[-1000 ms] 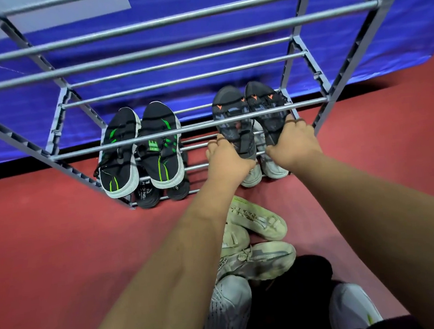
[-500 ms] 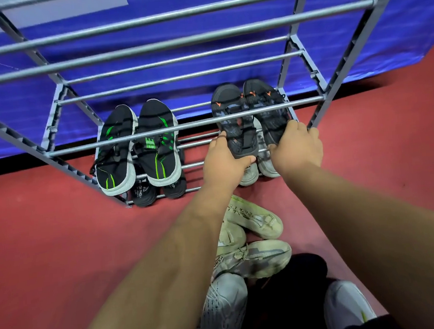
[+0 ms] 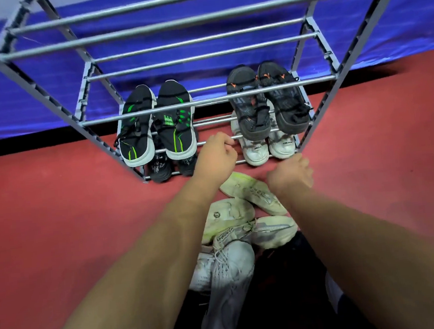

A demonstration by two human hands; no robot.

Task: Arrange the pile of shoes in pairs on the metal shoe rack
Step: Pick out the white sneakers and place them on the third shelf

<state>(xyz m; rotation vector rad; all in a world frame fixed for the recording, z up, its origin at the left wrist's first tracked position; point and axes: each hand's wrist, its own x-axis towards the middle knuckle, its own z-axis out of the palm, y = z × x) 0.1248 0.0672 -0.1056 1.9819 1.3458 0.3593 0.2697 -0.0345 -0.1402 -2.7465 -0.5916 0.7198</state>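
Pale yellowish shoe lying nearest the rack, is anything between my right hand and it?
Nothing visible does. Your right hand hangs at the right edge of the pale shoe, with only bare red floor around them. The other shoes of the pile lie nearer you, out of the path.

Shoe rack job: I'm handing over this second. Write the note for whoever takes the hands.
Left hand: fingers curled at a low rail of the rack; grip unclear.
Right hand: loosely curled, holds nothing, over the pile.
Done: four pairs on the rack: black-green pair above black pair at left, dark sandals above white pair at right.
Left: pair the pale shoes in the pile on the floor and rack them.
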